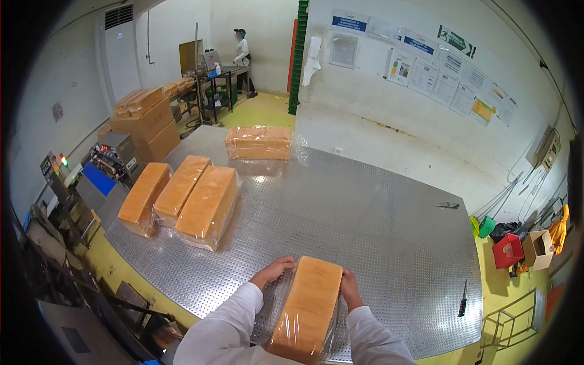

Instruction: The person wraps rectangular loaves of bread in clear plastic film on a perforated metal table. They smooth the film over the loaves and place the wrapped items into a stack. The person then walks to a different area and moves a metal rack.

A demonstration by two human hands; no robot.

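Observation:
A long loaf of bread point(306, 305) lies lengthwise in front of me on the perforated metal table point(356, 219). A clear plastic bag point(282, 315) covers its near part and sides, while the far end looks bare. At the far left corner, my left hand point(276, 269) pinches the film beside the loaf. My right hand point(350, 287) grips the bag's edge at the far right corner, its fingertips partly hidden against the loaf. Further left lie three bagged loaves, a left one point(145, 196), a middle one point(183, 189) and a right one point(207, 200).
Another bagged loaf point(258, 142) lies crosswise at the table's far edge. A black-handled knife point(462, 303) and a second knife point(447, 205) are on the right side. Cartons point(146, 123) and a machine point(116, 157) stand left. A person point(242, 54) stands at the back.

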